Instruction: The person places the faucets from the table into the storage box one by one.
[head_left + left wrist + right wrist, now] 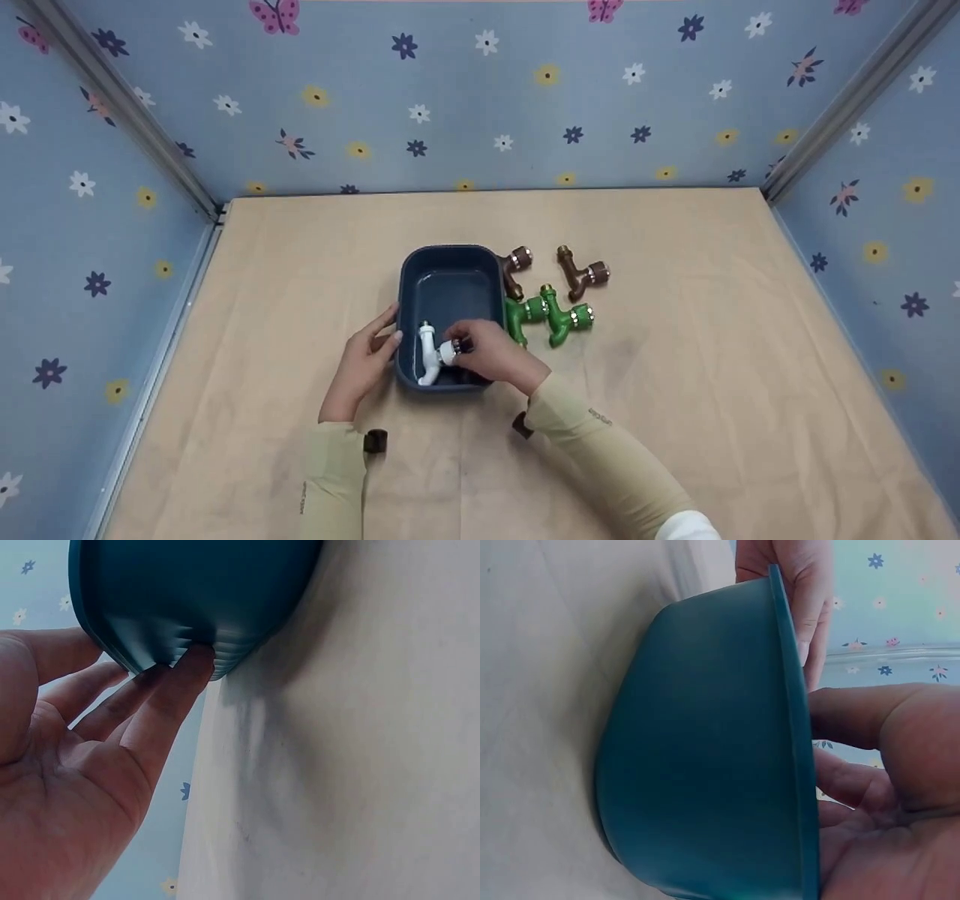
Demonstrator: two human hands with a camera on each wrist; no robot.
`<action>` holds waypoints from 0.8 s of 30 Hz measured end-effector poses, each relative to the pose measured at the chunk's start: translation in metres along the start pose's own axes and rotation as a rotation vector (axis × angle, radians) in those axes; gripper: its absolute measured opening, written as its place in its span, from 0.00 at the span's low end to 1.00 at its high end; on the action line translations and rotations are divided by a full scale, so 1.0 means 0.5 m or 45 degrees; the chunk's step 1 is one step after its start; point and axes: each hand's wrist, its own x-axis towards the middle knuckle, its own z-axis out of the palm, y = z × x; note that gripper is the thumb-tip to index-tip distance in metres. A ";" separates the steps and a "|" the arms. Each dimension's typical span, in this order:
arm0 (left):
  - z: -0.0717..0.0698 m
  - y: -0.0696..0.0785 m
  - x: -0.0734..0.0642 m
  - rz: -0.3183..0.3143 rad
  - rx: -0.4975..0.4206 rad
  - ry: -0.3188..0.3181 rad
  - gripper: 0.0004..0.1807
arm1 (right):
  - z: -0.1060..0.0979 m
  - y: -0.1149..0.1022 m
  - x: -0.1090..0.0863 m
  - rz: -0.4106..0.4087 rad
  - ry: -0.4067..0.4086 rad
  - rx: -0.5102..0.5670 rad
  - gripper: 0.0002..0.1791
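Observation:
A dark blue plastic tub (450, 253) stands on the cloth-covered table. Inside its near left part is a white tap (430, 352) with a silver-banded knob. My right hand (491, 351) reaches over the tub's near right side and pinches the tap by its knob. The tub wall hides the tap in the right wrist view, where my right hand (900, 787) shows past the rim. My left hand (362, 367) touches the tub's left side. In the left wrist view, fairly straight fingers (169, 701) press against its outer wall, with the thumb at the rim.
Just right of the tub lie two green taps (559, 319) and a brown tap (516, 270), partly behind its edge. Another brown tap (576, 274) lies farther right. Flower-patterned panels (480, 97) enclose the table at the back and sides.

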 end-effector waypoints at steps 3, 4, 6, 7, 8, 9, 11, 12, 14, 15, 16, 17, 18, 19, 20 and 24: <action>0.002 0.023 -0.011 0.000 0.020 0.005 0.28 | 0.004 0.000 0.002 0.010 -0.017 -0.058 0.16; 0.003 0.029 -0.014 0.001 0.026 0.008 0.28 | 0.004 0.001 0.003 0.010 -0.023 -0.075 0.16; 0.004 0.034 -0.016 0.000 0.036 0.011 0.28 | 0.004 0.003 0.005 0.008 -0.035 -0.098 0.16; 0.004 0.037 -0.016 -0.001 0.041 0.011 0.28 | 0.003 0.003 0.006 0.004 -0.039 -0.102 0.16; 0.004 0.037 -0.016 -0.003 0.043 0.011 0.28 | 0.002 0.004 0.007 -0.002 -0.042 -0.104 0.16; 0.004 0.038 -0.016 -0.002 0.042 0.010 0.28 | 0.000 0.005 0.008 -0.007 -0.047 -0.100 0.16; 0.004 0.036 -0.015 -0.011 0.038 0.004 0.28 | -0.002 0.006 0.008 -0.009 -0.056 -0.082 0.15; 0.004 0.026 -0.011 -0.006 0.035 0.009 0.28 | -0.004 0.007 0.008 -0.008 -0.062 -0.070 0.15; 0.003 0.005 -0.004 -0.001 0.029 0.019 0.28 | -0.008 0.009 0.006 -0.024 -0.072 -0.034 0.16; 0.002 -0.005 0.000 0.004 0.024 0.024 0.28 | -0.010 0.010 0.005 -0.028 -0.078 -0.013 0.17; 0.002 -0.015 0.004 0.007 0.022 0.031 0.28 | -0.012 0.010 0.005 -0.030 -0.082 0.009 0.17; 0.002 -0.025 0.007 0.010 0.020 0.038 0.28 | -0.014 0.010 0.004 -0.031 -0.087 0.029 0.17; 0.002 -0.034 0.010 0.018 0.022 0.046 0.28 | -0.016 0.010 0.003 -0.033 -0.092 0.048 0.18; 0.002 -0.034 0.010 0.014 0.022 0.047 0.28 | -0.017 0.010 0.002 -0.034 -0.093 0.062 0.18; 0.002 -0.034 0.010 0.015 0.022 0.050 0.28 | -0.018 0.009 0.002 -0.022 -0.095 0.067 0.17; 0.004 -0.032 0.008 0.010 0.035 0.057 0.28 | -0.017 0.008 0.003 0.027 -0.082 0.049 0.15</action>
